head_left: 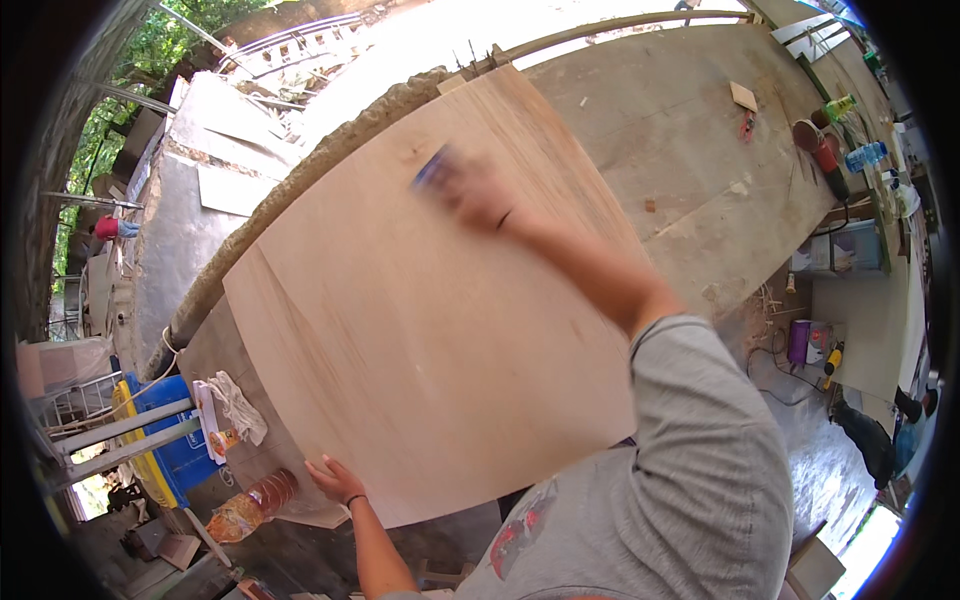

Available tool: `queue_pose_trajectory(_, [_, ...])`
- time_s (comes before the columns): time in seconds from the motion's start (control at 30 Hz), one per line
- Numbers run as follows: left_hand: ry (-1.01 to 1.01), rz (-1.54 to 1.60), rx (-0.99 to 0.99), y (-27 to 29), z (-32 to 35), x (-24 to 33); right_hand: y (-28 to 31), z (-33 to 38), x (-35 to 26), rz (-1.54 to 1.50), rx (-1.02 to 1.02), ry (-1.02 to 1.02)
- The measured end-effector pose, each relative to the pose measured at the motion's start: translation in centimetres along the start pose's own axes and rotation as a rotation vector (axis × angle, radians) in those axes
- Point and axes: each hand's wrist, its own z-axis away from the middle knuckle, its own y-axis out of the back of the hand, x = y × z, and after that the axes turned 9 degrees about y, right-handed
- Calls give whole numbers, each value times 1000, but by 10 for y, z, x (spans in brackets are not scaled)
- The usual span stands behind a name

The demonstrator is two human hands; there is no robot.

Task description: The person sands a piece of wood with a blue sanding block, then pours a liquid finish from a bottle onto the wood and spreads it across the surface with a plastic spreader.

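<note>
One big grey-brown worktable [700, 180] fills most of the view, running off to the far right. Next in size is the pale plywood sheet [430, 330], lying flat on it right in front of the person, streaky grain and all. Over at the left there's a blue and yellow plastic bin [165, 430] or something like it. The red and black power tool [820, 155] sits on the far right part of the table. A clear plastic bottle [255, 505] with orange-brown stuff inside lies on its side near the sheet's near left corner, and a crumpled white rag [238, 410] is just beyond that. Left hand [335, 480] is at that same corner, fingers stretched out, not wrapped around anything. Right hand [475, 195] is way out over the far part of the sheet, pretty blurred, but looks curled around a small blue thing [432, 168]. Can't tell exactly how tight the grip is, or what that is.
</note>
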Motion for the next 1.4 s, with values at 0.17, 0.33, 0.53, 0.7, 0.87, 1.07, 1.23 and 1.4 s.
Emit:
queue_pose_trajectory(0.17, [-21, -49, 33, -7, -10, -11, 142, 56, 102, 100, 205, -527])
queue_pose_trajectory(0.33, [-37, -22, 27, -12, -6, -8, 37, 43, -94, 89, 39, 215])
queue_pose_trajectory(0.53, [-4, -30, -1, -1, 0, 5, 79, 134, 45, 124, -62, -341])
queue_pose_trajectory(0.7, [18, -49, -17, -10, -8, -6, 124, 143, 18, 435, 194, -504])
queue_pose_trajectory(0.87, [37, -79, -14, -13, -10, -13, 79, 153, -109, 172, -169, -14])
queue_pose_trajectory(1.07, [54, -161, -26, -11, -8, 5, 153, 243, 25, -39, 73, -680])
queue_pose_trajectory(1.23, [72, -160, -33, -11, -9, -6, 72, 200, -199, 269, -269, -140])
queue_pose_trajectory(1.4, [-3, -38, -15, -22, -22, -23, 98, 275, -126, 98, -93, -410])
